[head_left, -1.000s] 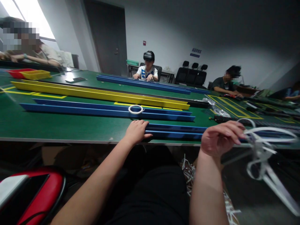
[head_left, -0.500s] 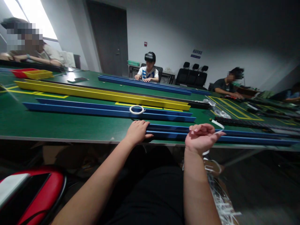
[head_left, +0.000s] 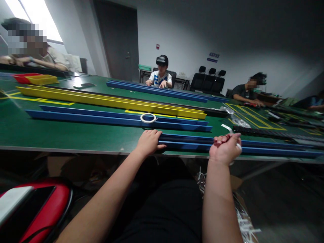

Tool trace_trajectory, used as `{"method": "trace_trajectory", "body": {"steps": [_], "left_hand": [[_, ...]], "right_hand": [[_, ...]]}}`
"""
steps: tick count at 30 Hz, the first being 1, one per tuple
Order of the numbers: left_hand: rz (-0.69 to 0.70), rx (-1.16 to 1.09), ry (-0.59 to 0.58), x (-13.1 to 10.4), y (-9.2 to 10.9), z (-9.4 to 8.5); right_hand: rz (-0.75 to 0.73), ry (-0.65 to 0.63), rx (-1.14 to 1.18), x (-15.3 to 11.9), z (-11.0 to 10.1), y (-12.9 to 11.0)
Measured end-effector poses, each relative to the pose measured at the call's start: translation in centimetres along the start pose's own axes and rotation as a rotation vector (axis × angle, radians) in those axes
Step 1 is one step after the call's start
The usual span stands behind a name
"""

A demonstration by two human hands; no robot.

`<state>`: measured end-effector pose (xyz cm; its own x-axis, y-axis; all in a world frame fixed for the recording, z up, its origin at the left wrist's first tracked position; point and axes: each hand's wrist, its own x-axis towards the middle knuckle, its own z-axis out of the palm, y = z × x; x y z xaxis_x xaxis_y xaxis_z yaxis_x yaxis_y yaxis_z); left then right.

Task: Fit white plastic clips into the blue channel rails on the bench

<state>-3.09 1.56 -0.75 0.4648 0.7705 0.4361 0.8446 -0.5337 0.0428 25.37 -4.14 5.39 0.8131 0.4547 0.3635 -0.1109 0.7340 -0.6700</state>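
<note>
My left hand (head_left: 149,142) is closed over the left end of the near blue channel (head_left: 187,143), its thumb along the front wall. A dark strip seems to lie inside that channel; what is directly under my fingers is hidden. Further right, my right hand (head_left: 226,147) is turned palm up with fingers curled, closed on a thin white strip (head_left: 226,127) like tape backing. One end of the strip sticks up above the fingers. Behind my left hand, a white ring-shaped roll of tape (head_left: 148,117) lies on another blue channel (head_left: 76,118).
A long yellow channel (head_left: 113,103) lies farther back on the green table (head_left: 76,138). Red (head_left: 21,78) and yellow (head_left: 42,80) trays stand at left. White scraps (head_left: 245,222) fill a box below on the right. A red stool (head_left: 60,202) is at lower left. Several people sit around.
My right hand has moved a little to the right and its fingers have curled tighter around the white strip. My left hand has stayed in place.
</note>
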Motion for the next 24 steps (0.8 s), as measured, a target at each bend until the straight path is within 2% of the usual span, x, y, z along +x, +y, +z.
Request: {"method": "trace_trajectory", "body": {"steps": [5, 8, 12, 16, 18, 20, 21, 22, 24], "left_hand": [[0.003, -0.009, 0.007, 0.0, 0.0, 0.0], [-0.004, -0.016, 0.008, 0.0, 0.1, 0.0], [0.004, -0.014, 0.015, 0.0, 0.1, 0.0], [0.007, -0.011, 0.013, 0.0, 0.0, 0.1], [0.006, -0.016, 0.010, 0.0, 0.0, 0.0], [0.009, -0.021, 0.009, 0.0, 0.0, 0.0], [0.011, -0.022, 0.008, 0.0, 0.1, -0.1], [0.011, -0.023, 0.006, 0.0, 0.1, -0.1], [0.004, -0.021, 0.002, 0.0, 0.1, -0.2]], "right_hand": [[-0.090, 0.193, 0.040, 3.1, -2.4, -1.9], [0.020, 0.144, 0.100, 3.1, -2.4, -2.3], [0.253, -0.112, 0.138, 0.5, -0.3, -1.6], [0.298, -0.453, 0.017, -3.3, 2.2, -0.6], [0.290, -0.638, -0.135, -4.7, 2.8, 0.2], [0.212, -0.857, -0.420, -5.6, 2.9, 1.3], [0.127, -0.952, -0.592, -5.8, 2.8, 2.1], [0.011, -1.022, -0.763, -6.0, 2.6, 2.9], [-0.231, -1.057, -1.036, -6.4, 2.1, 4.5]]}}
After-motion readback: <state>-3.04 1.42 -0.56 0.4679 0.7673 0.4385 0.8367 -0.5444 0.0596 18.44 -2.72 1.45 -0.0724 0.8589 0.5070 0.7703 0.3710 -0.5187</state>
